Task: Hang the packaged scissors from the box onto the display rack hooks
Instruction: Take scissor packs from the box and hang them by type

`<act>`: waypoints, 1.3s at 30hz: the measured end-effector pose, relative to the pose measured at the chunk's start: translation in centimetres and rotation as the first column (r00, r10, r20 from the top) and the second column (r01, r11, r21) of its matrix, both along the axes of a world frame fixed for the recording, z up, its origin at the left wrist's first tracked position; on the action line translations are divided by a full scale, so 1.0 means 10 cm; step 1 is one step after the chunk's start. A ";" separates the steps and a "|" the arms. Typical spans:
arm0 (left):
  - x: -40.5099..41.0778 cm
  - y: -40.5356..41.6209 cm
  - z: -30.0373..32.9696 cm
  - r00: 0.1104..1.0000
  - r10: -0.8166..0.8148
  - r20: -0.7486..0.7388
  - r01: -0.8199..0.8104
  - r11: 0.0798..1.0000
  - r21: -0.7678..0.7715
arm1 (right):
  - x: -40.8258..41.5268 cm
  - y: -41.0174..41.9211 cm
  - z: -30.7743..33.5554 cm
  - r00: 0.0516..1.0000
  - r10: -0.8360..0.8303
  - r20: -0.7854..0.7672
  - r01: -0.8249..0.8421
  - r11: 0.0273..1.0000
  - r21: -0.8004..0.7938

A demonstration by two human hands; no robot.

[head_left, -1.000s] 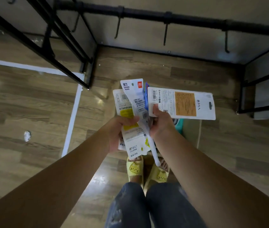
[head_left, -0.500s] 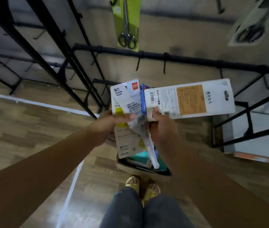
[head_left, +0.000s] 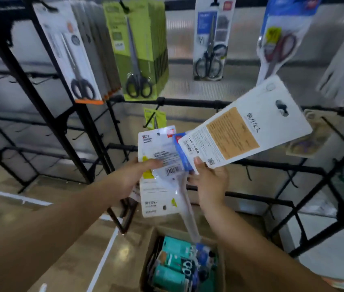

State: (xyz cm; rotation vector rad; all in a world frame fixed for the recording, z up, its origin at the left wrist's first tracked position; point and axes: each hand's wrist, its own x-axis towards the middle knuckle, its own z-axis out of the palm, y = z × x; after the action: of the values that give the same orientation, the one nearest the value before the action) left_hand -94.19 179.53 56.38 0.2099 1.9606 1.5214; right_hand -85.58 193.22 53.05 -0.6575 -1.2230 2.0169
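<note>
Wood-look floor with a white line; pale wall behind.

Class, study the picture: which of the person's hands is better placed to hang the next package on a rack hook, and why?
Probably the right hand: it pinches the white scissors package alone, its hang hole leading toward the rack. The left hand grips the stack of packages.

Just under the green scissors pack, the black bar has a bare stretch you could reach. Beside it hangs a small green card. Farther right, other hanging packs block the way.
</note>
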 end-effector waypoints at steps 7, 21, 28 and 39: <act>-0.13 -0.02 0.28 0.983 -0.185 -0.001 0.185 0.982 0.039 | -0.10 0.53 0.36 0.987 -0.093 0.134 -0.035 0.681 0.731; -0.20 0.17 0.64 0.988 -0.123 0.091 0.088 0.944 0.319 | -0.17 0.92 1.11 0.958 -0.285 -0.037 -0.071 -0.361 0.930; -0.01 0.34 0.75 0.964 -0.259 0.063 0.195 0.845 0.497 | -0.27 0.76 1.27 0.982 -0.144 0.125 -0.123 0.021 0.992; -0.03 0.27 0.69 0.986 -0.067 -0.154 0.141 0.827 0.544 | -0.16 0.37 1.36 0.977 0.214 0.009 -0.193 0.859 0.474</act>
State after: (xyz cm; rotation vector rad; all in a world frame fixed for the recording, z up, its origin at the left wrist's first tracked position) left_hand -94.50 182.28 63.29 0.6649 1.5128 2.0125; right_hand -87.18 196.92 66.68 -0.2486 -1.7386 1.7734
